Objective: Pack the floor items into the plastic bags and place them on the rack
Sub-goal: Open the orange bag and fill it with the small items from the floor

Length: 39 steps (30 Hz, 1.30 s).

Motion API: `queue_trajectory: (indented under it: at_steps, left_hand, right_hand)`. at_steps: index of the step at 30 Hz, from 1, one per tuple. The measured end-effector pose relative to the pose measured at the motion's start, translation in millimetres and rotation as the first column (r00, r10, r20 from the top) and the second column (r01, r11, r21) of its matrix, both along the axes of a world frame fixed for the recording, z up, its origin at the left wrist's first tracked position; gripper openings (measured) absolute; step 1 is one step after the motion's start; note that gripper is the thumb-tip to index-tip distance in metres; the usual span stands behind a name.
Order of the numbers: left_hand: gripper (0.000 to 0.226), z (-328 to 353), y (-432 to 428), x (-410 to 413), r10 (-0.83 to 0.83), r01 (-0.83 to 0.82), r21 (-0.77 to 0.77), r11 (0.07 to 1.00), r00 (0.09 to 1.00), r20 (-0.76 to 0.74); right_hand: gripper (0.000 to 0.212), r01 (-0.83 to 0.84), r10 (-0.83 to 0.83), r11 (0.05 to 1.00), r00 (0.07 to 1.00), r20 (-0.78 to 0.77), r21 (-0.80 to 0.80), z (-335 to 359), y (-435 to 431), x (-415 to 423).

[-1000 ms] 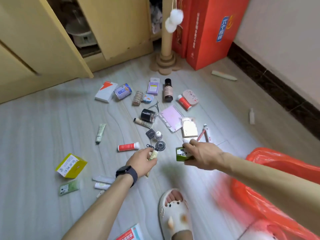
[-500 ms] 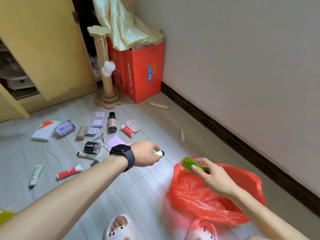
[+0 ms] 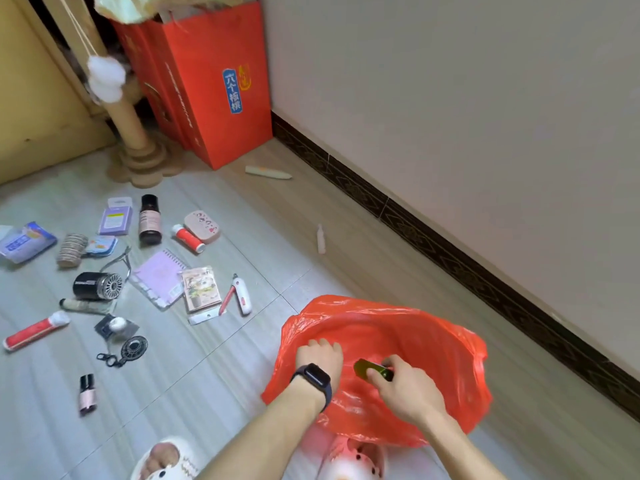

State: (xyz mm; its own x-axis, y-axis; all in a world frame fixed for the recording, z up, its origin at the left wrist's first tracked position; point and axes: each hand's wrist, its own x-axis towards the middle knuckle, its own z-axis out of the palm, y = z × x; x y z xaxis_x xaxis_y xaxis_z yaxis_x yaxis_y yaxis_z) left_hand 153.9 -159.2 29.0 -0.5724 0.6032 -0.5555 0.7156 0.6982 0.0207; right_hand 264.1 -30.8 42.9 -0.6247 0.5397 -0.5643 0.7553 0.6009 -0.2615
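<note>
A red plastic bag (image 3: 419, 332) lies open on the floor at the lower right. My left hand (image 3: 320, 353), a dark watch on its wrist, reaches over the bag's near rim with the fingers curled down inside, so what they hold is hidden. My right hand (image 3: 405, 386) pinches a small green box (image 3: 367, 368) inside the bag's mouth. Several loose items lie to the left: a pink notebook (image 3: 159, 278), a black mini fan (image 3: 98, 285), a red tube (image 3: 33, 332), a brown bottle (image 3: 149, 220) and a small dark bottle (image 3: 86, 393).
Red cartons (image 3: 214, 91) and a cardboard scratching post (image 3: 133, 133) stand at the back by a yellow cupboard. A white bottle (image 3: 321, 239) and a cream stick (image 3: 268, 172) lie near the wall's dark skirting. My slippered feet (image 3: 162, 459) are at the bottom edge.
My view swung right from the items to the bag. Both hands moved from the floor items to the bag's mouth, the right carrying the green box, the left a small cream tube now out of sight.
</note>
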Motion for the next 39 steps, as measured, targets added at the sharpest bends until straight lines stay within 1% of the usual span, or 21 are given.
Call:
queue_trajectory:
  at_steps: [2, 5, 7, 9, 11, 13, 15, 19, 22, 27, 31, 35, 37, 39]
  left_hand:
    - [0.044, -14.0, -2.5, -5.8, -0.026, 0.027, -0.041, 0.999, 1.0, 0.012]
    - [0.047, -21.1, -12.2, -11.7, -0.251, 0.249, -0.088, 0.964, 0.968, -0.007]
    - [0.046, -16.8, -18.2, -15.2, -0.43, 0.424, -0.091, 0.901, 0.901, -0.063]
    - [0.042, -4.2, -24.3, -21.7, -0.545, 0.536, -0.099, 0.839, 0.829, -0.125]
    - [0.037, 11.4, -30.5, -30.7, -0.58, 0.57, -0.105, 0.815, 0.799, -0.161]
    - [0.033, 30.2, -37.9, -42.0, -0.572, 0.559, -0.122, 0.82, 0.795, -0.2]
    - [0.029, 51.2, -46.4, -54.1, -0.506, 0.496, -0.104, 0.862, 0.835, -0.215]
    - [0.031, 100.4, -74.1, -74.1, -0.276, 0.288, 0.028, 0.957, 0.939, -0.206]
    - [0.033, 132.7, -104.0, -86.2, -0.152, 0.171, 0.072, 0.983, 0.966, -0.211]
    - [0.041, 179.7, -173.7, -106.0, -0.024, 0.049, 0.095, 0.994, 0.967, -0.253]
    - [0.046, 196.3, -243.8, -114.9, 0.07, -0.037, 0.115, 0.993, 0.952, -0.299]
    - [0.058, 179.0, -309.3, -118.4, 0.28, -0.263, 0.101, 0.96, 0.926, -0.252]
    - [0.059, 161.0, -330.8, -118.9, 0.371, -0.354, 0.112, 0.928, 0.902, -0.221]
    - [0.058, 137.1, -347.5, -120.6, 0.442, -0.429, 0.11, 0.897, 0.877, -0.187]
  right_hand:
    - [0.044, -0.038, 0.04, 0.999, 0.999, -0.034, 0.037, -7.1, 3.1, -25.9]
    - [0.045, -0.157, 0.161, 0.982, 0.986, -0.034, 0.103, -19.6, 1.8, -62.4]
    - [0.043, -0.254, 0.256, 0.959, 0.967, -0.001, 0.126, -25.9, -2.7, -79.4]
    - [0.037, -0.311, 0.314, 0.943, 0.949, -0.006, 0.122, -28.6, -7.5, -88.7]
    - [0.033, -0.329, 0.336, 0.937, 0.941, -0.042, 0.115, -24.4, -11.3, -90.5]
    - [0.03, -0.369, 0.379, 0.92, 0.923, -0.063, 0.133, -13.1, -14.5, -87.6]
    - [0.027, -0.409, 0.423, 0.9, 0.903, -0.073, 0.152, 3.8, -15.7, -82.1]
    - [0.029, -0.445, 0.478, 0.871, 0.865, -0.153, 0.208, 54.5, -20.3, -67.7]
    - [0.031, -0.468, 0.524, 0.845, 0.82, -0.229, 0.258, 94.4, -32.1, -61.6]
    - [0.03, -0.515, 0.61, 0.792, 0.679, -0.409, 0.327, 155.4, -75.0, -70.0]
    - [0.031, -0.556, 0.658, 0.747, 0.544, -0.52, 0.363, 186.0, -118.6, -85.4]
    - [0.034, -0.623, 0.727, 0.671, 0.445, -0.523, 0.401, 190.4, -149.2, -105.6]
    - [0.036, -0.653, 0.75, 0.642, 0.43, -0.502, 0.4, 182.7, -156.5, -116.2]
    - [0.038, -0.693, 0.779, 0.61, 0.437, -0.449, 0.384, 166.5, -162.5, -130.0]
